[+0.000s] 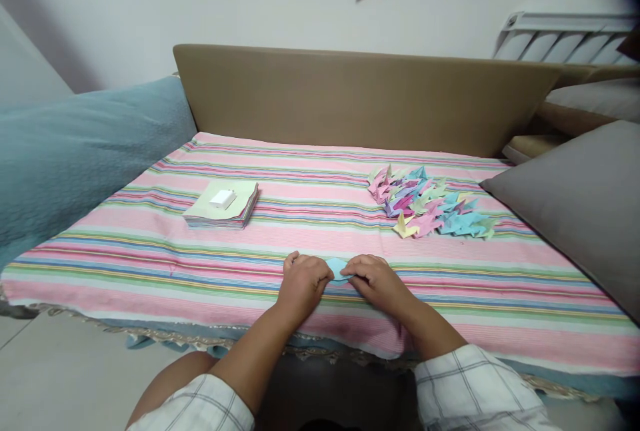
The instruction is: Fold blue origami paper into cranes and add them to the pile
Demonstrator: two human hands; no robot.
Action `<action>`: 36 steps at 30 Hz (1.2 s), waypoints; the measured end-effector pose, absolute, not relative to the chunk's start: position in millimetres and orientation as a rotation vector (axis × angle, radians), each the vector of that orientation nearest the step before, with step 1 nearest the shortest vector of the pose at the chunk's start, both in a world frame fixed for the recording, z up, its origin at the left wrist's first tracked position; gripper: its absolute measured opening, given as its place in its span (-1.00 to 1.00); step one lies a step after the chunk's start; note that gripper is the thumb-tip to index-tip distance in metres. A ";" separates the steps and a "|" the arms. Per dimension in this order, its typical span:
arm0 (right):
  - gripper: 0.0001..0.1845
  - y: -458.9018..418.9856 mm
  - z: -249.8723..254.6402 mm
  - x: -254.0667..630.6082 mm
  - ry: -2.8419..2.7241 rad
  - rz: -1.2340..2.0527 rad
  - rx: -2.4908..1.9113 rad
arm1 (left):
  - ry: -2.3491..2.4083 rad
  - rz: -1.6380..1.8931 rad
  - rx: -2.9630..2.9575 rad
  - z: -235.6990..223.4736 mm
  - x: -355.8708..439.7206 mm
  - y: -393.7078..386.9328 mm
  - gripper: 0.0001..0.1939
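Observation:
A small piece of light blue folded paper (337, 268) is held between my two hands, just above or on the striped cloth near its front edge. My left hand (305, 282) pinches the paper's left end between thumb and fingers. At the right end, the fingers of my right hand (374, 278) are closed on the same paper. Both hands hide parts of it, so its full shape does not show. Farther back on the right lies a pile of folded paper cranes (425, 203) in pink, blue, purple, green and yellow.
Back left, a stack of coloured paper sheets (220, 208) carries a small white box-like object (223, 198). Striped cloth (150, 271) covers the seat. A blue-covered armrest (90, 151) stands left, a grey cushion (575, 198) right, and a brown backrest (350, 98) behind.

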State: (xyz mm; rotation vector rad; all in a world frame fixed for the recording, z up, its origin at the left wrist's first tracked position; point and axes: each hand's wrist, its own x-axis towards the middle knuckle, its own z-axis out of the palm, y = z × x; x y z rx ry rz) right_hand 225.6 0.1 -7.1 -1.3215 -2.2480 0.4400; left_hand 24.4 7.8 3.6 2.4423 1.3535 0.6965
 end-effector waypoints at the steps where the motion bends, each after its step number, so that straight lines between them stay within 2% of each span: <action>1: -0.73 -0.2 -7.0 226.9 -2.273 0.425 -1.300 | 1.332 0.690 2.455 3.5 23.4 8.5 -0.84; 8: -0.77 -2.6 -5.6 227.2 -2.284 0.321 -1.228 | 1.303 0.674 2.469 2.4 18.9 10.8 -0.86; 13: -0.79 -1.1 -9.9 223.7 -2.241 0.224 -1.238 | 1.328 0.656 2.406 1.5 19.6 12.5 -0.74; 22: -0.86 -5.6 -9.0 217.2 -2.289 -0.045 -1.276 | 1.328 0.668 2.431 3.6 21.8 9.5 -0.79; 25: -0.89 -6.8 -8.6 214.8 -2.319 -0.055 -1.311 | 1.417 0.666 2.408 5.4 27.2 5.8 -0.78; 31: -0.87 -7.0 -7.9 213.8 -2.324 -0.030 -1.332 | 1.531 0.699 2.401 5.6 39.3 1.9 -0.88; 36: -0.85 -4.7 -10.2 217.8 -2.304 -0.025 -1.294 | 1.517 0.724 2.391 3.5 39.1 2.8 -0.86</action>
